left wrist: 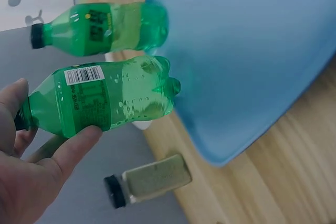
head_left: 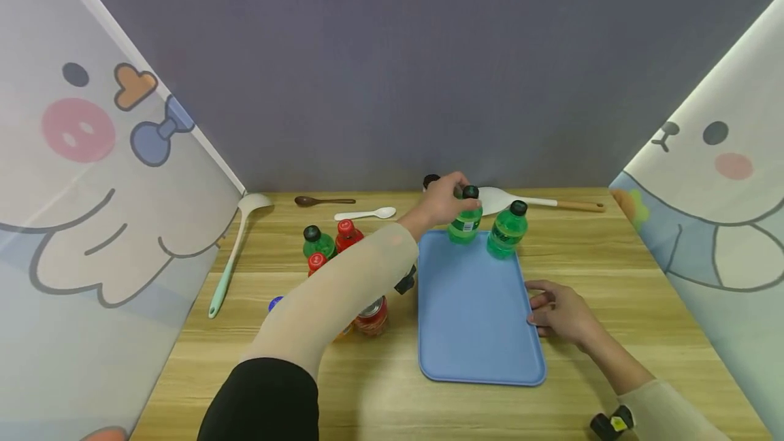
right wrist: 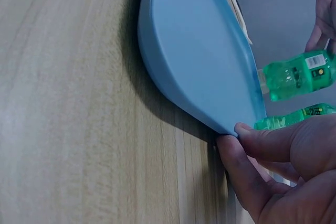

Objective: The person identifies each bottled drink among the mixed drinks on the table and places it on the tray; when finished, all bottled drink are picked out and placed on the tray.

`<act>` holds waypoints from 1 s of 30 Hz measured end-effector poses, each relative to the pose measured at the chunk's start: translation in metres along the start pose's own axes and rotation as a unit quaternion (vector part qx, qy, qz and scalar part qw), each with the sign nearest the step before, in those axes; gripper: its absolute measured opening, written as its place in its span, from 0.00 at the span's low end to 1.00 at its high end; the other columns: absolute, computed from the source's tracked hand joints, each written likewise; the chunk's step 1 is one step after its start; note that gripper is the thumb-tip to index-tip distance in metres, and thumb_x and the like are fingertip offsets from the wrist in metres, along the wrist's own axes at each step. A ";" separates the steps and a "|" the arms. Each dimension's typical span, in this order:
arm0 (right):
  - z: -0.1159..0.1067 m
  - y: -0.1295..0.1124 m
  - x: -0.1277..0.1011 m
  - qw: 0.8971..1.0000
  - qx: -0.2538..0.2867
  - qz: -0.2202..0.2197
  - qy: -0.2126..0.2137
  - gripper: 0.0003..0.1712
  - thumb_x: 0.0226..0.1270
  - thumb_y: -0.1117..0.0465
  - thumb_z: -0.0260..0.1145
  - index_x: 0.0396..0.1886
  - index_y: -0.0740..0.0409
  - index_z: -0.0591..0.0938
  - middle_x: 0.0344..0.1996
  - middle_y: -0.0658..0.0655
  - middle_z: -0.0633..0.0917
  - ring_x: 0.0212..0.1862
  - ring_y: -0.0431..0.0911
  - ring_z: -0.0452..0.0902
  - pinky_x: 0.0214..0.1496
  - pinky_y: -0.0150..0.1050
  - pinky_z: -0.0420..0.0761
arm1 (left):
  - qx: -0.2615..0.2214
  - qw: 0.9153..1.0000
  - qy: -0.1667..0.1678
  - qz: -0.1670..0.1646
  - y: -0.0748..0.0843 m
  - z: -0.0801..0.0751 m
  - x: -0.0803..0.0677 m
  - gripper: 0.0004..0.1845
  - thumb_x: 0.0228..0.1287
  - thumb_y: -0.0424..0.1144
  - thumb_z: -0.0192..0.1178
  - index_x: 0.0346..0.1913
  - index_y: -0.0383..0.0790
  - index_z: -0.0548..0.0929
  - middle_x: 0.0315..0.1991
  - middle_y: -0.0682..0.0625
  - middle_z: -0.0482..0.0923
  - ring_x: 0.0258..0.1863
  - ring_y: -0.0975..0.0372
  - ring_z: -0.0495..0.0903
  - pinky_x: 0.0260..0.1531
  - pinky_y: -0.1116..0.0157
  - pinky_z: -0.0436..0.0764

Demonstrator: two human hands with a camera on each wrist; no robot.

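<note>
Left hand (head_left: 442, 201) grips green bottle (head_left: 465, 222) at blue tray (head_left: 478, 318) far edge; lower upright. Right hand (head_left: 560, 312) fingers steady tray rim.

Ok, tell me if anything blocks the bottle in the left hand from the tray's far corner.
Nothing visible does. The left hand grips the bottle right over the tray; the other green bottle stands beside it, apart.
</note>
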State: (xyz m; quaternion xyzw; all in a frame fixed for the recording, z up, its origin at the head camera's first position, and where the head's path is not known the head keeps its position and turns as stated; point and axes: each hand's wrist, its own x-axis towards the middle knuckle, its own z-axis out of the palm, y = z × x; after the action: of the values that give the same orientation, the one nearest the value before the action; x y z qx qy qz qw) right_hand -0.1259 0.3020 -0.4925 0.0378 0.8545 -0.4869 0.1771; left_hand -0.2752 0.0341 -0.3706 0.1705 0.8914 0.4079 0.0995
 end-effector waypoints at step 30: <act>0.000 -0.001 0.002 1.000 -0.002 0.002 -0.001 0.40 0.60 0.77 0.71 0.72 0.70 0.68 0.43 0.66 0.80 0.35 0.47 0.83 0.32 0.43 0.89 | 0.042 0.999 -0.015 -0.016 -0.002 0.037 0.007 0.21 0.70 0.51 0.67 0.58 0.48 0.75 0.46 0.53 0.80 0.37 0.61 0.77 0.32 0.67 0.76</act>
State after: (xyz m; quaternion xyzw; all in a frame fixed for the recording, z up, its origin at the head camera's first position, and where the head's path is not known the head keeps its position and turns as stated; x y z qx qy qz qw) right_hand -0.1277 0.3015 -0.4921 0.0388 0.8550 -0.4851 0.1793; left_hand -0.2700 0.0615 -0.3962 0.1666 0.9089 0.3655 0.1116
